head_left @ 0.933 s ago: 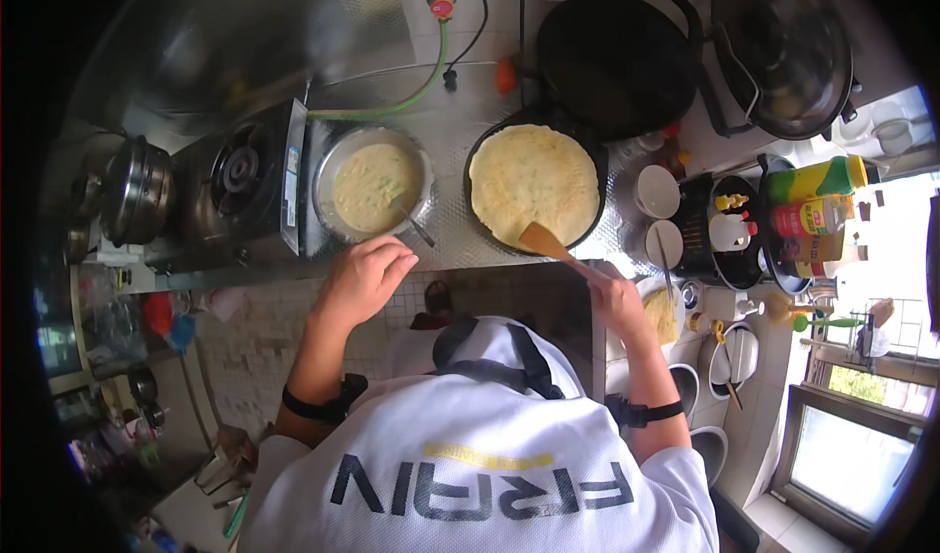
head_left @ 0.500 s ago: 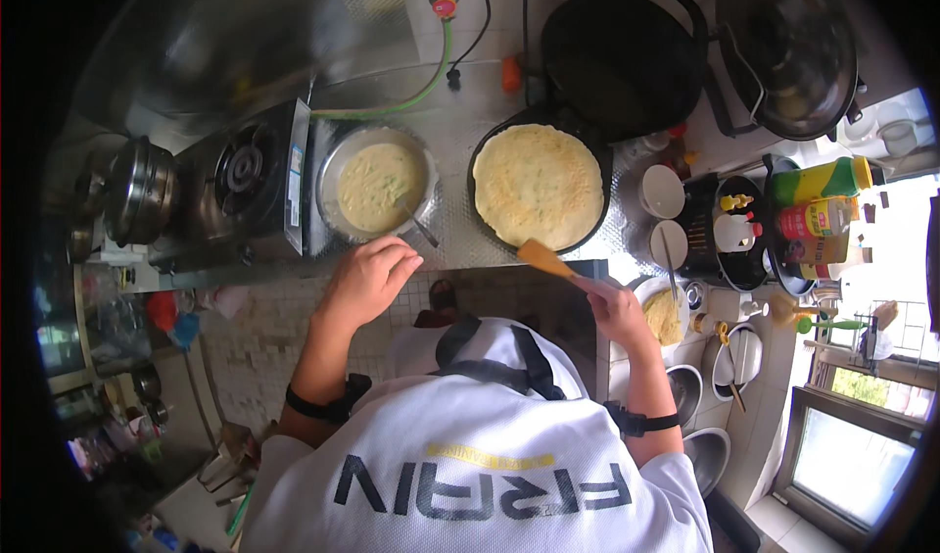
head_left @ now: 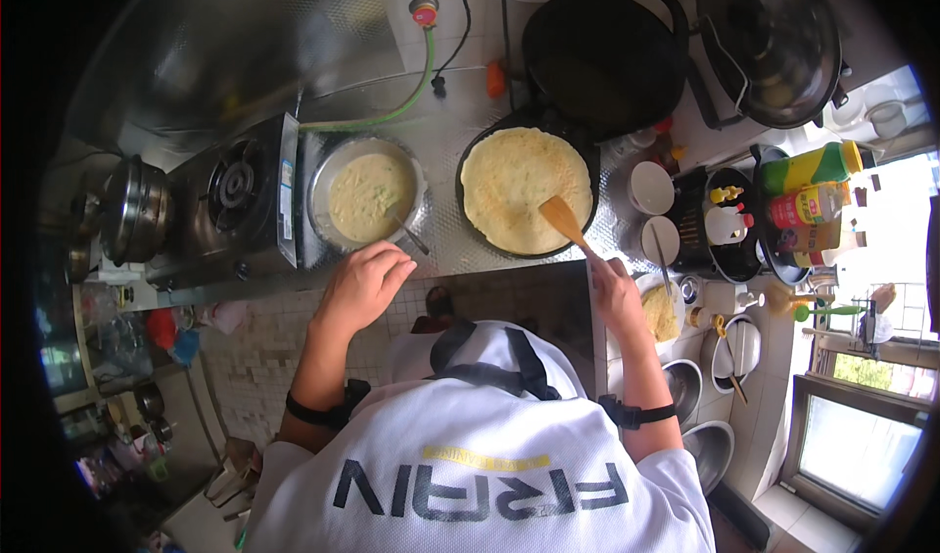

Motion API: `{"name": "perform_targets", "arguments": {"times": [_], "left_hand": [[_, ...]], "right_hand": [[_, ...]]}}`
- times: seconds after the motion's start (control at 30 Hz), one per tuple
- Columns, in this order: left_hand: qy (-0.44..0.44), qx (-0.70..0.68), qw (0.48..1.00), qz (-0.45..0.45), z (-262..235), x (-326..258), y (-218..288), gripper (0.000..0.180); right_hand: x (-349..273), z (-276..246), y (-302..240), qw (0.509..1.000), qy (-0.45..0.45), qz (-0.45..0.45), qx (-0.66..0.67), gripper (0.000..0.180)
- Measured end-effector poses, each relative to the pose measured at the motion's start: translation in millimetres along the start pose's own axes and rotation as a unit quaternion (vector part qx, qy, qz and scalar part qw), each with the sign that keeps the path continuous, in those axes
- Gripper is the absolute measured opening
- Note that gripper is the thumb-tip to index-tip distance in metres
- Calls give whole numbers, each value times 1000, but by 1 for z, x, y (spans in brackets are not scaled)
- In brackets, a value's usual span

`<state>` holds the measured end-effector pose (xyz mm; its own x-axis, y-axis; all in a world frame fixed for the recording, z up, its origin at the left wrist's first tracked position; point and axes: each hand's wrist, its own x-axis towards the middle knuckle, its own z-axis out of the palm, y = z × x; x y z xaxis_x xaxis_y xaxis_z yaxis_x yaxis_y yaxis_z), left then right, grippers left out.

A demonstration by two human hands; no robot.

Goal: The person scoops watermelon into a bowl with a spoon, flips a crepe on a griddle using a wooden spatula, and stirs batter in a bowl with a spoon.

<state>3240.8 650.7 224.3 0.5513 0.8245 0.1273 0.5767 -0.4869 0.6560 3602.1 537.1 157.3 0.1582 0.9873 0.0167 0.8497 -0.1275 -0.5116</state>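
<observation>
A pale yellow pancake [head_left: 514,186] lies flat in a round black electric pan [head_left: 490,241] on the counter. My right hand [head_left: 615,293] is shut on a wooden spatula [head_left: 565,221] whose blade rests on the pancake's right side. Left of the pan stands a metal bowl [head_left: 318,176] of yellow batter with a utensil handle [head_left: 409,237] leaning in it. My left hand [head_left: 364,284] rests at the counter edge just below the bowl, fingers loosely curled, holding nothing.
The pan's black lid [head_left: 597,48] stands open behind it. A gas burner [head_left: 230,186] and a steel pot [head_left: 132,210] sit to the left. Right of the pan are white cups [head_left: 651,189], a rack with sauce bottles [head_left: 808,191], a plate of cooked pancakes [head_left: 661,310] and stacked bowls [head_left: 710,445].
My right hand pulled the spatula back off the pan, then pushed it forward again onto the pancake's right side. My left hand stayed below the batter bowl.
</observation>
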Motion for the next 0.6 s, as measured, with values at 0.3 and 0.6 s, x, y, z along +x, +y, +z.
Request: {"name": "perform_targets", "arguments": {"times": [0.3, 0.6], "left_hand": [[-25, -1, 1000, -13, -3, -2, 1, 18], [-20, -3, 1000, -5, -4, -1, -1, 18]], "right_hand": [[7, 16, 3, 998, -21, -50, -16, 42], [13, 22, 4, 999, -14, 12, -32, 40]]}}
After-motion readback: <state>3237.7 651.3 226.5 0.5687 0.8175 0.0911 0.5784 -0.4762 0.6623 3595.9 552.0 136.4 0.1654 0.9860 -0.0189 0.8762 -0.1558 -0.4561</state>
